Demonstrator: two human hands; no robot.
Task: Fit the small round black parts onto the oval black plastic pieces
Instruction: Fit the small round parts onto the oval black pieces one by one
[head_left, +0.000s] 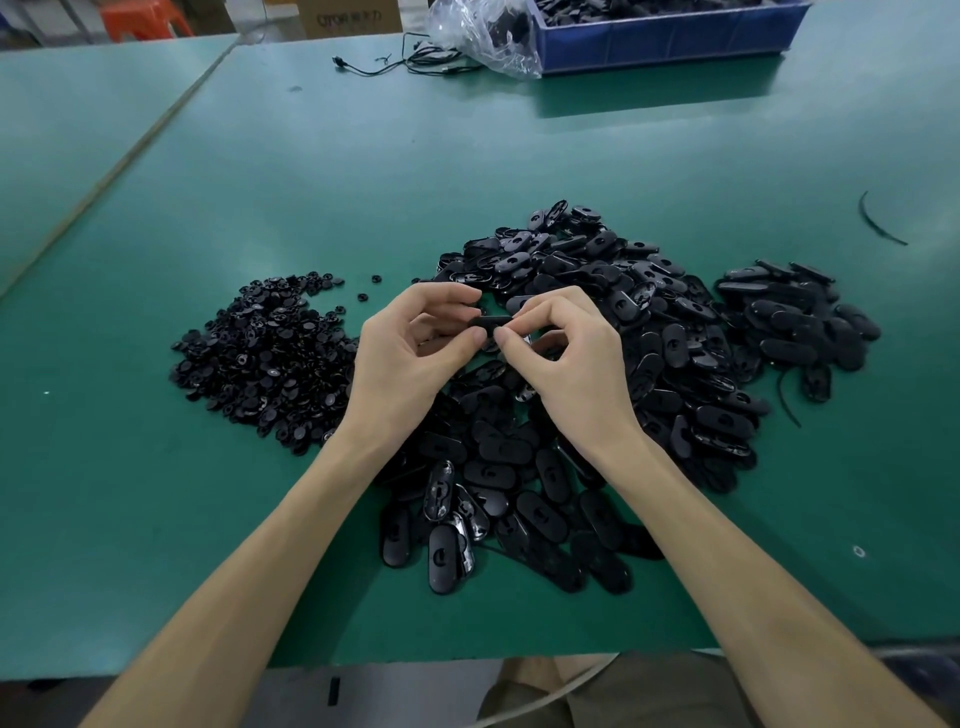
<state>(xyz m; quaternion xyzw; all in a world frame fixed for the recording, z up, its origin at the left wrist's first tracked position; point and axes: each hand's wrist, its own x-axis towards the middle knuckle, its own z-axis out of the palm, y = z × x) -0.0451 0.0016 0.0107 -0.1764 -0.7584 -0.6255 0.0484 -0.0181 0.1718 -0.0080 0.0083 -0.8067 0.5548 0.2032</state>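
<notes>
Two hands meet above centre heap, sharing one oval piece (491, 320). Left hand (408, 358) pinches its left end with curled thumb and forefinger. Right hand (569, 358) pinches its right end likewise. Probably seating round part, but that part is hidden. Piece is held off green table (156, 208), likely so both sides can be squeezed. Round parts heap (270, 358) sits beside left hand, ovals heap (649, 332) under both hands: short reach. Smaller pile (800, 322) lies apart at right, perhaps finished ones.
</notes>
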